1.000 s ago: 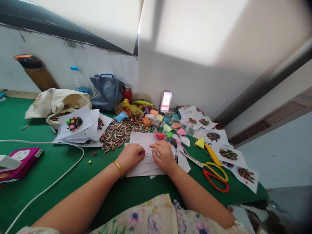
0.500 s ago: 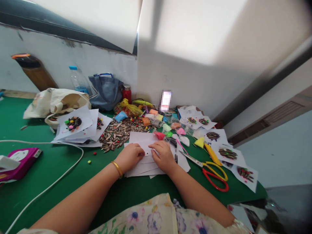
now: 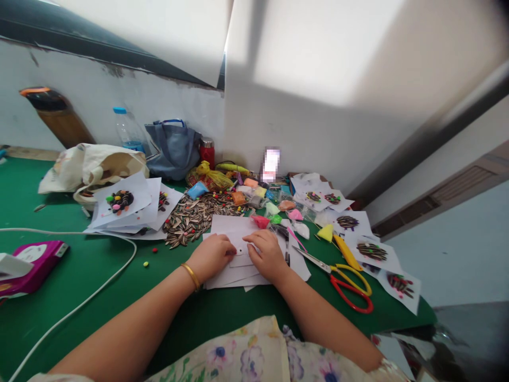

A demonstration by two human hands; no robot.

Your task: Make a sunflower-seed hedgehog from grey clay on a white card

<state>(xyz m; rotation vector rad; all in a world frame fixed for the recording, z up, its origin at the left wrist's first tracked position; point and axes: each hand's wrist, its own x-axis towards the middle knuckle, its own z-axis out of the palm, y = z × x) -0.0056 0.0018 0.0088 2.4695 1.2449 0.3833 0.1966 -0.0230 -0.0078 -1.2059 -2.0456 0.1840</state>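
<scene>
My left hand (image 3: 212, 255) and my right hand (image 3: 267, 254) rest close together on a stack of white paper sheets (image 3: 230, 228) on the green table (image 3: 99, 270). Both hands have their fingers curled, the fingertips pinched towards a small pale piece (image 3: 240, 251) lying on the top sheet between them. A gold bangle (image 3: 192, 276) circles my left wrist. A heap of striped sunflower seeds (image 3: 191, 217) lies just beyond my left hand.
Yellow and red scissors (image 3: 350, 289) lie right of my right hand, with seed-decorated paper cards (image 3: 374, 252) beyond. Small coloured clay packets (image 3: 258, 199), a paper stack (image 3: 127, 207), cloth bags (image 3: 91, 164), a bottle (image 3: 125, 130), a white cable (image 3: 91, 292) and a pink box (image 3: 29, 260) surround them.
Almost nothing has moved. My fingertips have shifted slightly on the small piece between them.
</scene>
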